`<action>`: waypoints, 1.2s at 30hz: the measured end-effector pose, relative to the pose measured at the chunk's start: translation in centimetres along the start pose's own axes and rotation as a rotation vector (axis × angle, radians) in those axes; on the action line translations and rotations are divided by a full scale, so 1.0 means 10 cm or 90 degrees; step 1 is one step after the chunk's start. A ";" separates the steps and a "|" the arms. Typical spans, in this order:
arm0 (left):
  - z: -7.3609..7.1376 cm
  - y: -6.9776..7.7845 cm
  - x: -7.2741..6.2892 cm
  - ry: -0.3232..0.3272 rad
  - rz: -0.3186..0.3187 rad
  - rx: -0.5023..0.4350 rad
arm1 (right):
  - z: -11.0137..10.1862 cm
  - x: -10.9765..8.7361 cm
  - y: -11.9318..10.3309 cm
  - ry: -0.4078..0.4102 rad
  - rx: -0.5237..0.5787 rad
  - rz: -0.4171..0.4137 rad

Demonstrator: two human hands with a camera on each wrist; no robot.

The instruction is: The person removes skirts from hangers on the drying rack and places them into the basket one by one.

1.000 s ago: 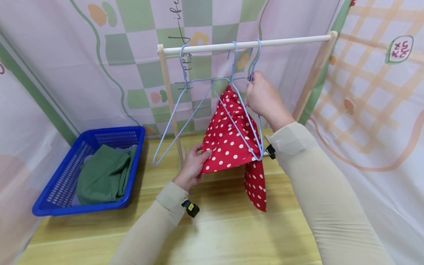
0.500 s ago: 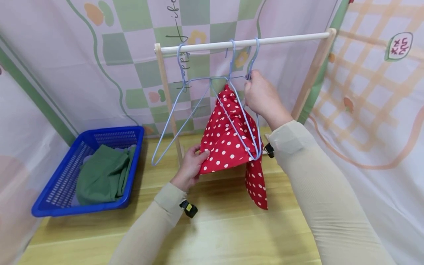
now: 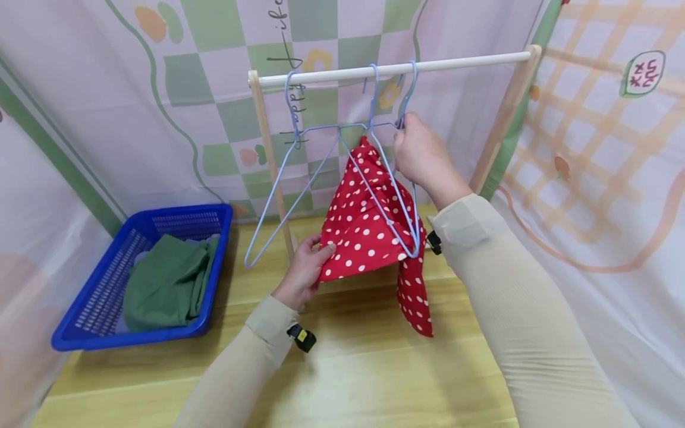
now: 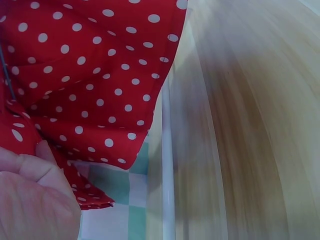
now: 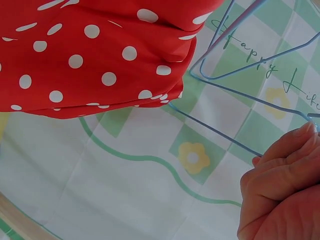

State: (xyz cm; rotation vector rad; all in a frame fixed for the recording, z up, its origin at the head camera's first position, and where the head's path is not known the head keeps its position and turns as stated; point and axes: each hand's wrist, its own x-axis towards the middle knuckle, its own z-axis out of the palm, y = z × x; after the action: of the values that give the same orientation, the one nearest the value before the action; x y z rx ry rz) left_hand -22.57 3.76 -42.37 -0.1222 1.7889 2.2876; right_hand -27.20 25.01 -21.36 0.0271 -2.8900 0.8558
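Observation:
A red cloth with white polka dots (image 3: pixel 364 232) hangs draped over a blue wire hanger, its tail dropping lower on the right. My left hand (image 3: pixel 305 267) pinches the cloth's lower left edge between thumb and fingers. With curled fingers, my right hand (image 3: pixel 425 151) grips the rightmost blue hanger (image 3: pixel 411 92) just below its hook; the right wrist view shows the fingers on the wire by the neck. Two more blue hangers, a left one (image 3: pixel 270 202) and a middle one (image 3: pixel 373 95), hang from the white rod and overlap in front of the cloth.
The white rod (image 3: pixel 455 63) spans a wooden rack with a left post (image 3: pixel 267 128) and a right post (image 3: pixel 505 119). At the left, a blue plastic basket (image 3: pixel 85 342) holds folded green cloth (image 3: pixel 166 282). Printed curtains surround the wooden tabletop (image 3: pixel 374 380).
The view shifts slightly. My left hand and the cloth's lower left corner move a little to the left. My right hand keeps its grip on the hanger.

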 end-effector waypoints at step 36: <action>-0.07 -0.02 -0.02 0.007 0.006 0.016 | 0.02 0.00 -0.01 -0.001 0.020 0.009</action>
State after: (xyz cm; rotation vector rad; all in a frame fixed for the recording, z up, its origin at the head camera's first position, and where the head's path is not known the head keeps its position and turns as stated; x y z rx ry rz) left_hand -22.40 3.10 -42.73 -0.1230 1.8268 2.2740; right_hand -27.22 24.77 -21.49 0.0099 -2.8822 0.9039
